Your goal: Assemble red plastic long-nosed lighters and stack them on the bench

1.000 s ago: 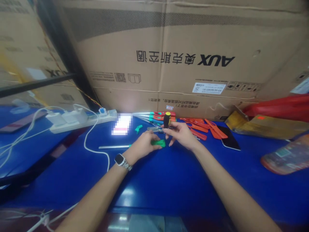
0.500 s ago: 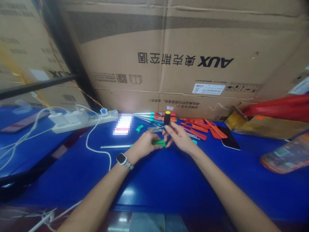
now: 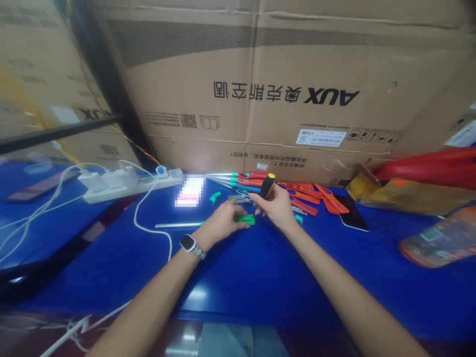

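Note:
My left hand (image 3: 225, 217) is closed around a green-handled long-nosed lighter (image 3: 248, 219). Its slim silver tube lies to the left over the blue table, and the hand hides the part between. In my right hand (image 3: 277, 204) is a screwdriver (image 3: 267, 184) with a black handle and yellow end, gripped at a tilt. Its tip is too small to make out near the handle's right end. A small teal plastic piece (image 3: 214, 197) lies beyond my left hand. Behind both hands are several long-nosed lighters (image 3: 256, 176) and loose orange-red handle shells (image 3: 303, 191).
A white power strip (image 3: 169, 177) with plugs and a trailing cable (image 3: 136, 213) sits at left. A black phone (image 3: 353, 214) and a plastic bottle (image 3: 439, 240) lie at right on the blue table (image 3: 256, 277). A large cardboard box (image 3: 186, 64) stands at the back.
My right hand has moved slightly right, away from the green handle, and the screwdriver has gone from upright to leaning right. My left hand stays nearly in place.

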`<state>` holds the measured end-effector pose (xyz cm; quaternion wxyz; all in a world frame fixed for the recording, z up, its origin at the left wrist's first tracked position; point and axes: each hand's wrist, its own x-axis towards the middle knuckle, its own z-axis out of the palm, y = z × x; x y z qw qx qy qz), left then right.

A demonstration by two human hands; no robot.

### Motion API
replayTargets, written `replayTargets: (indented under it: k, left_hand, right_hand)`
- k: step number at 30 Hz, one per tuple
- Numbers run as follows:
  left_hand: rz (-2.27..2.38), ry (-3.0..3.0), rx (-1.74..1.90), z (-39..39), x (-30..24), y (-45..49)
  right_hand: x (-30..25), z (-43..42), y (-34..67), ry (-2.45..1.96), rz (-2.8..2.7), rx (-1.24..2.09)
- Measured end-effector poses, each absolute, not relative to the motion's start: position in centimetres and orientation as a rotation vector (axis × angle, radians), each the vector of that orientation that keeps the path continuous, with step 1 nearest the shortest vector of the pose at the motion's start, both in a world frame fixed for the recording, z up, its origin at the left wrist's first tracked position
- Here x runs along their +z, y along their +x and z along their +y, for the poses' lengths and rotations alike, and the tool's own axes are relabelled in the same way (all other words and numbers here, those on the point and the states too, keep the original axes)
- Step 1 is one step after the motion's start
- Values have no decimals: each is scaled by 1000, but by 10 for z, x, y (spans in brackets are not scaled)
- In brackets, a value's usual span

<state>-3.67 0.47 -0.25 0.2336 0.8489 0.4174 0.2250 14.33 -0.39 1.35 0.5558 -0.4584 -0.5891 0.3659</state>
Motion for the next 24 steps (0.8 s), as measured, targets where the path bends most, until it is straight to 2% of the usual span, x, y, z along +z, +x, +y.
replayTargets:
  k: [7, 12, 16, 21, 24]
  left_hand:
    - [1168, 2446, 470, 1, 9, -49]
    - [1243, 2449, 336, 6, 16, -62]
    - [1100, 2426, 379, 8, 21, -65]
    - [982, 2428, 536, 0, 31, -65]
    - [909, 2471, 630, -5, 38, -59]
  right_hand:
    - [24, -10, 160, -1176, -1303, 837]
    - [14, -22, 170, -1705, -1655, 891]
    - [7, -31, 165, -1961, -1904, 587]
    - [11, -35, 168, -1970, -1962, 444]
    - [23, -39, 174, -1676, -1945, 350]
